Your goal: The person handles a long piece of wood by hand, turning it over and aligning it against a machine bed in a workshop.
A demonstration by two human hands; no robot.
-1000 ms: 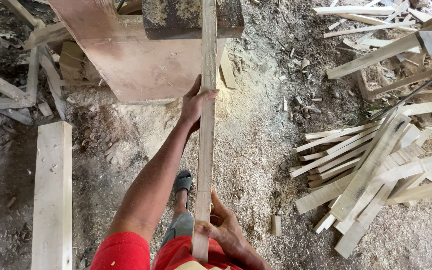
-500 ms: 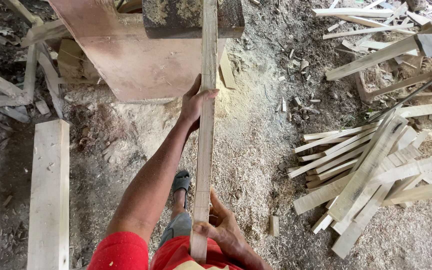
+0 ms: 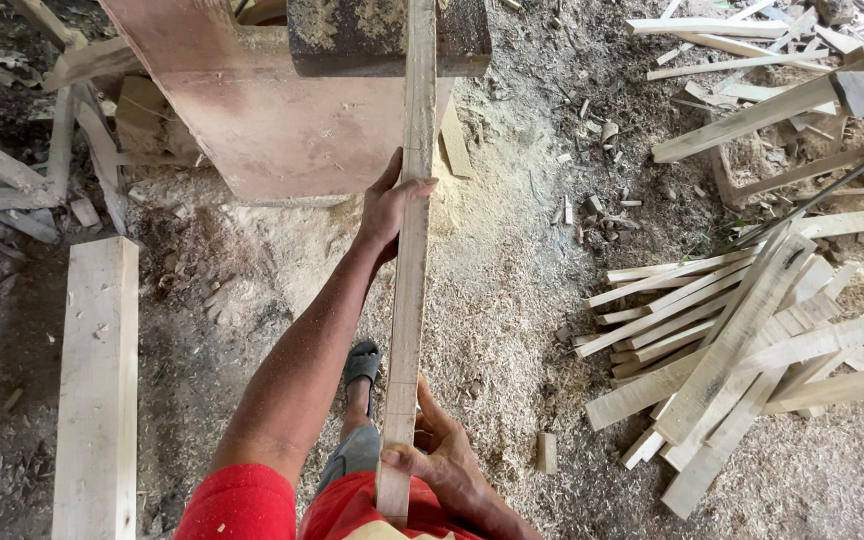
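Observation:
A long narrow wooden strip runs from my lap up toward a reddish-brown wooden machine table, where its far end passes a dark block. My left hand is stretched forward and wraps the strip about midway along it. My right hand grips the strip's near end close to my red clothing. Below the strip my foot in a grey sandal stands on sawdust.
A pile of cut wooden slats lies on the right. A thick pale plank lies on the left. More scrap sticks and a wooden frame sit at the upper right. Sawdust covers the ground.
The strip has slid a little forward toward the machine table, and my left hand has moved with it. The right hand keeps its grip at the near end.

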